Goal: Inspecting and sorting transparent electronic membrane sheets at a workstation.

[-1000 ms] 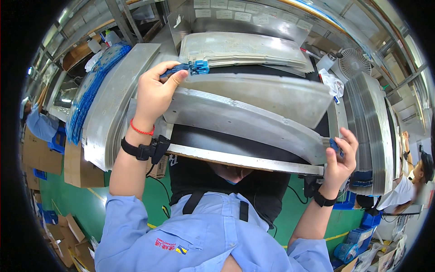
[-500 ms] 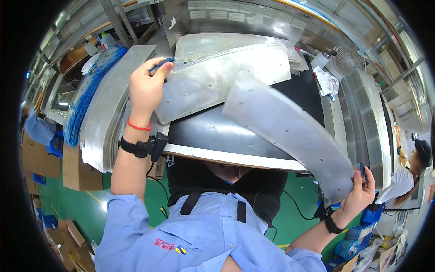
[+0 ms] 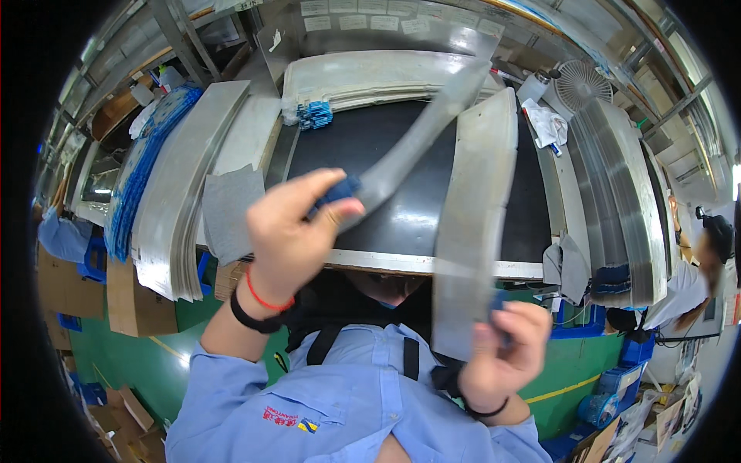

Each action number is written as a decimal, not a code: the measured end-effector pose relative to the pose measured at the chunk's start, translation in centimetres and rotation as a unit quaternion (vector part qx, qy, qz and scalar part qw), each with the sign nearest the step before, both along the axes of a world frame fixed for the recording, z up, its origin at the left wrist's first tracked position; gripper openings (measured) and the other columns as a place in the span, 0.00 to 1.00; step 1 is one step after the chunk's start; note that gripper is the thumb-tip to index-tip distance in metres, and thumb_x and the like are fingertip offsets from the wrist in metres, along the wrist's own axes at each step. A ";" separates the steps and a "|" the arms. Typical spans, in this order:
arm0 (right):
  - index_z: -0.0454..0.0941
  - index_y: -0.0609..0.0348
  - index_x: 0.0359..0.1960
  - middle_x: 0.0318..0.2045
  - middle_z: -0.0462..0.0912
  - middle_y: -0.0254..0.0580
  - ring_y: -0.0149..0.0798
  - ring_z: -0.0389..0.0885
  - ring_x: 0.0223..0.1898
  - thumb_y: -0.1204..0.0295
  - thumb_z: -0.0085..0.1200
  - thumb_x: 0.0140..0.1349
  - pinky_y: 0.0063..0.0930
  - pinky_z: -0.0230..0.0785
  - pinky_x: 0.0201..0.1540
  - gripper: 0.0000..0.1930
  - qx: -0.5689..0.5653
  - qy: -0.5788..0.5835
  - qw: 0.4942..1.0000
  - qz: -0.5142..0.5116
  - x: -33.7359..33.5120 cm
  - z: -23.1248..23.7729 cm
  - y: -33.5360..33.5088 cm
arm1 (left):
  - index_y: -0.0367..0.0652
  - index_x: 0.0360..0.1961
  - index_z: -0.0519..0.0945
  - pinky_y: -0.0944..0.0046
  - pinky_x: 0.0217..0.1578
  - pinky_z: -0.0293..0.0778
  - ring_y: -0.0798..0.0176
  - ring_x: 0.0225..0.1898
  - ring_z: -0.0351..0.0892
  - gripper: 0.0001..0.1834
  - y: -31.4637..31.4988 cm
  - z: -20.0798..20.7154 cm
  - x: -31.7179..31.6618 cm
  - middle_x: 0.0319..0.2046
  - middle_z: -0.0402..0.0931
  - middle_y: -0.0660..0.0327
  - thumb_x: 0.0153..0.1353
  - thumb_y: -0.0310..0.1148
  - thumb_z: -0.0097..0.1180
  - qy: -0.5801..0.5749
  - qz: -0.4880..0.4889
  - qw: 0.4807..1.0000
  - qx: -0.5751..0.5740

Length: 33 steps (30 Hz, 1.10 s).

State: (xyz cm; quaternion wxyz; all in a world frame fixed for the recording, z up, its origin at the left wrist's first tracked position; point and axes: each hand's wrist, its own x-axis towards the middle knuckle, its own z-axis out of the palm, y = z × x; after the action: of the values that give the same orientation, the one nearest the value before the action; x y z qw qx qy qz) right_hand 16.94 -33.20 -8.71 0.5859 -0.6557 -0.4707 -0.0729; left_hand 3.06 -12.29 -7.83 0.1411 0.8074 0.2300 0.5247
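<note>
- Grey and long, the left sheet (image 3: 417,144) slants over the black tabletop (image 3: 332,158), its blue end (image 3: 343,187) clamped in the grip of the left hand (image 3: 289,222), thumb against fingers.
- The right sheet (image 3: 475,216) points away from the person, reaching past the tabletop's pale front edge; the right hand (image 3: 505,356) looks pinched on its near end, though blurred.
- Whether either sheet touches the tabletop cannot be told.
- Holding only the ends would likely leave both faces free of finger marks.
- Room between the two sheets should help, since thin edges could scrape.
- A slow, level motion would probably avoid catching the rear stack (image 3: 370,73) or the blue strips (image 3: 315,115).
</note>
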 end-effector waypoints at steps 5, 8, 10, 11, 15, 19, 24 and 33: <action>0.75 0.58 0.40 0.41 0.65 0.45 0.39 0.68 0.39 0.79 0.60 0.46 0.24 0.64 0.41 0.17 0.027 0.010 0.991 0.129 -3.2 -1.1 5.8 | 0.37 0.37 0.78 0.66 0.28 0.73 0.57 0.26 0.79 0.25 -3.7 0.3 -0.3 0.26 0.78 0.54 0.38 0.38 0.70 0.047 -0.097 0.993 -0.047; 0.66 0.64 0.51 0.46 0.61 0.47 0.35 0.65 0.38 0.68 0.56 0.54 0.25 0.64 0.40 0.24 0.091 0.102 0.968 0.213 -3.6 -2.6 7.5 | 0.35 0.55 0.61 0.63 0.38 0.73 0.57 0.38 0.78 0.44 -5.0 -0.7 -1.2 0.40 0.75 0.48 0.40 0.42 0.69 -0.074 -0.282 0.923 -0.250; 0.60 0.67 0.55 0.48 0.59 0.48 0.33 0.64 0.36 0.62 0.52 0.57 0.24 0.64 0.40 0.28 0.104 0.101 0.946 0.289 -3.0 -1.9 8.4 | 0.35 0.59 0.55 0.63 0.42 0.72 0.57 0.44 0.75 0.46 -5.6 -2.3 -1.4 0.47 0.71 0.46 0.42 0.37 0.69 -0.143 -0.322 0.891 -0.286; 0.59 0.67 0.56 0.48 0.59 0.48 0.33 0.64 0.36 0.60 0.51 0.58 0.24 0.64 0.40 0.30 0.100 0.101 0.939 0.312 -2.6 -2.1 8.7 | 0.36 0.59 0.54 0.63 0.44 0.71 0.57 0.46 0.74 0.45 -5.5 -3.4 -1.3 0.49 0.69 0.46 0.42 0.34 0.69 -0.141 -0.301 0.903 -0.272; 0.52 0.69 0.59 0.52 0.58 0.51 0.33 0.68 0.35 0.56 0.48 0.59 0.25 0.66 0.40 0.35 0.058 0.183 0.892 0.409 -0.5 -2.6 9.2 | 0.37 0.55 0.60 0.62 0.49 0.69 0.58 0.50 0.72 0.35 -4.0 -7.4 -2.2 0.50 0.69 0.48 0.46 0.18 0.62 -0.070 -0.191 0.952 -0.228; 0.57 0.70 0.56 0.50 0.63 0.51 0.36 0.75 0.37 0.55 0.52 0.56 0.27 0.69 0.41 0.34 0.010 0.085 0.940 0.330 4.5 -2.1 8.1 | 0.37 0.47 0.69 0.64 0.47 0.71 0.62 0.45 0.75 0.27 -2.4 -6.8 -2.7 0.42 0.75 0.53 0.44 0.11 0.58 -0.127 -0.237 0.910 -0.315; 0.51 0.61 0.61 0.60 0.55 0.47 0.42 0.57 0.58 0.63 0.64 0.45 0.36 0.53 0.57 0.44 0.041 0.088 0.995 0.023 12.0 -1.6 5.2 | 0.37 0.47 0.69 0.65 0.43 0.72 0.66 0.41 0.75 0.27 2.3 -8.2 -6.2 0.41 0.75 0.57 0.43 0.19 0.64 -0.199 -0.267 0.857 -0.393; 0.41 0.62 0.64 0.64 0.49 0.52 0.47 0.47 0.65 0.48 0.70 0.30 0.39 0.41 0.65 0.63 0.030 0.244 0.959 0.139 17.9 -4.0 4.5 | 0.34 0.55 0.61 0.64 0.50 0.65 0.62 0.48 0.70 0.32 6.7 -6.9 -5.8 0.46 0.71 0.57 0.49 0.27 0.59 -0.210 -0.298 0.824 -0.434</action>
State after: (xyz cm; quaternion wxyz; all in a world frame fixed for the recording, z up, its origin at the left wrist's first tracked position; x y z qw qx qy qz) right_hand 34.85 -28.69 -12.69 0.7067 -0.5638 -0.3975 0.1569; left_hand -2.72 -5.54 -14.70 0.6714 0.5621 0.1470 0.4601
